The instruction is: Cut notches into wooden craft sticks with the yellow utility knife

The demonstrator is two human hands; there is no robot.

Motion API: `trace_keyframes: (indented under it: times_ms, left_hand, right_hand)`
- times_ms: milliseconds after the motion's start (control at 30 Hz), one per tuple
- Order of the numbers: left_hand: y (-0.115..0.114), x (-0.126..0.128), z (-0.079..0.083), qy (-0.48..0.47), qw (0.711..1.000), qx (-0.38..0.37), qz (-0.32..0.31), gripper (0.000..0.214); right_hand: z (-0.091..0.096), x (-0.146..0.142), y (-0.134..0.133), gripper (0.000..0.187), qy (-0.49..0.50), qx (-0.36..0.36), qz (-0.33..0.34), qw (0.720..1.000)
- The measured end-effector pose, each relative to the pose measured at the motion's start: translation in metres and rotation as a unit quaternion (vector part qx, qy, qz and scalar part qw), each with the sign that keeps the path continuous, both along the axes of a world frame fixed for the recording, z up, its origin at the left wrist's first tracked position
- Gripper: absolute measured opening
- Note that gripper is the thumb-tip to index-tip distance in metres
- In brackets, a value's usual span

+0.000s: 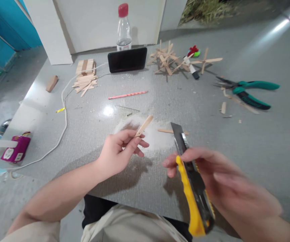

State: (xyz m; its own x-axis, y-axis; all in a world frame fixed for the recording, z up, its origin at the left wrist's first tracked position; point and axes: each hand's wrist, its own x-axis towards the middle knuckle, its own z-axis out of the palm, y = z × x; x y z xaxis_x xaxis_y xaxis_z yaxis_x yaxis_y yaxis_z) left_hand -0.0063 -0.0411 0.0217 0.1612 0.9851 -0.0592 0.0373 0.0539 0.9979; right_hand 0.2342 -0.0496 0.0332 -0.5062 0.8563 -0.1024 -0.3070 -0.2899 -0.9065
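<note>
Between the thumb and fingers of my left hand (121,149) is a wooden craft stick (145,125), its rounded end pointing up and to the right. My right hand (218,178) grips a yellow and black utility knife (191,188), with its dark blade extended toward the far side of the table. Behind the knife's blade, another craft stick (165,131) lies flat on the table, partly covered by the blade. The two hands are apart, and the blade does not touch the held stick.
Beyond my hands lie a pink pencil (128,95) and a clear set square (128,111). Craft stick bundles (85,80), a propped phone (127,60), a bottle (124,32) and a stick assembly (166,58) stand farther back. Green-handled pliers (251,89) lie right; a white cable (64,124) runs left.
</note>
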Motion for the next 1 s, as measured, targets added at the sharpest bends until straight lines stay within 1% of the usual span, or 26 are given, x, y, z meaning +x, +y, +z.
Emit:
trace_keyframes:
  times_ms: [33,133,233,367,500,633,667,733,833,900,1000]
  left_hand:
    - [0.000,0.000,0.000,0.000,1.000,0.000,-0.001,0.029]
    - [-0.001,0.000,0.000,0.001,1.000,0.003,-0.005,0.029]
    - [-0.002,0.000,0.000,0.002,1.000,0.007,-0.010,0.030]
    - [-0.002,0.001,-0.001,0.005,1.000,0.016,-0.018,0.031]
    - [-0.002,0.001,0.000,0.019,0.998,0.046,-0.030,0.029]
    - [-0.002,0.001,0.003,0.068,0.991,0.112,-0.037,0.025]
    - [-0.001,0.000,0.004,0.087,0.986,0.136,-0.035,0.023]
    - [-0.001,-0.001,0.005,0.131,0.972,0.194,-0.025,0.018]
    - [-0.002,-0.003,0.006,0.196,0.936,0.292,-0.011,0.016]
    - [-0.003,-0.006,0.008,0.227,0.911,0.345,-0.016,0.018]
    - [-0.007,-0.010,0.016,0.246,0.883,0.399,-0.040,0.020]
  right_hand:
    - [-0.002,0.000,0.001,0.021,0.002,0.009,-0.002,1.000]
    - [-0.011,-0.001,-0.001,0.004,-0.029,0.056,-0.025,0.998]
    - [-0.018,-0.004,-0.005,0.016,-0.068,0.098,-0.017,0.993]
    - [-0.018,-0.006,-0.007,0.033,-0.117,0.140,-0.030,0.983]
    - [-0.020,-0.004,-0.006,0.037,-0.166,0.152,-0.038,0.974]
    - [-0.024,0.000,-0.005,0.040,-0.229,0.144,-0.016,0.963]
    - [-0.025,0.001,-0.005,0.039,-0.238,0.142,-0.015,0.961]
    - [-0.026,0.002,-0.005,0.033,-0.232,0.127,-0.033,0.964]
    - [-0.024,0.003,-0.002,0.022,-0.165,0.070,-0.081,0.980]
    - [-0.022,0.001,0.000,0.021,-0.124,0.052,-0.105,0.985]
    - [-0.019,-0.001,0.002,0.025,-0.112,0.065,-0.097,0.987]
